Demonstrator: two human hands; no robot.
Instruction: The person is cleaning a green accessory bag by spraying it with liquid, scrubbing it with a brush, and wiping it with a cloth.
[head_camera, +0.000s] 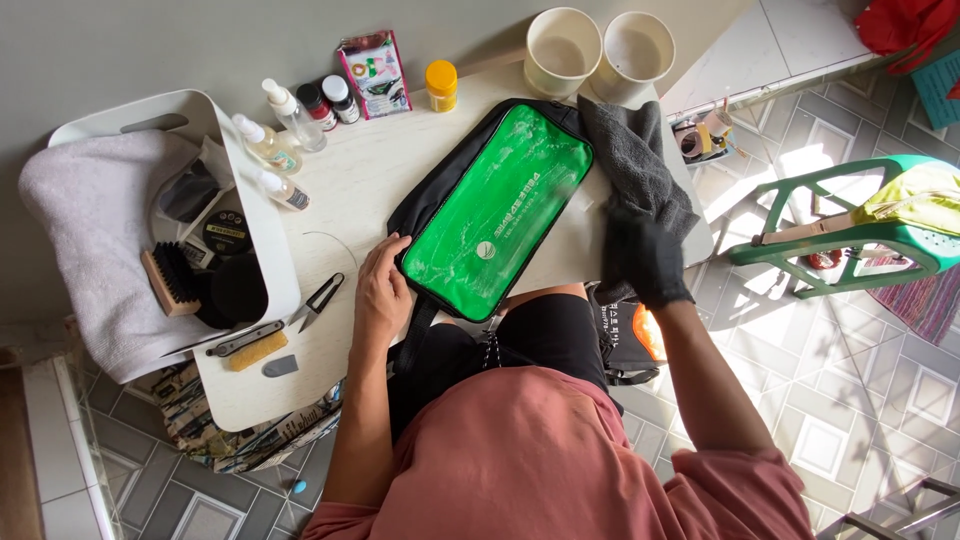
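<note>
A black bag with a glossy green front panel (495, 210) lies slantwise on the small white table (370, 170), its lower end hanging toward my lap. My left hand (381, 295) rests flat on the bag's black left edge, fingers together, holding it down. My right hand (645, 262), in a black glove, grips a dark grey cloth (632, 160) that drapes over the bag's right side and the table edge. White smears show on the green panel.
A white bin (250, 200) at left holds a brush, tins and a towel. Small bottles (290, 125), a yellow jar (441, 84), a sachet and two cream buckets (563, 48) line the table's back. Snips (318, 300) lie near my left hand. A green plastic chair (850, 230) stands right.
</note>
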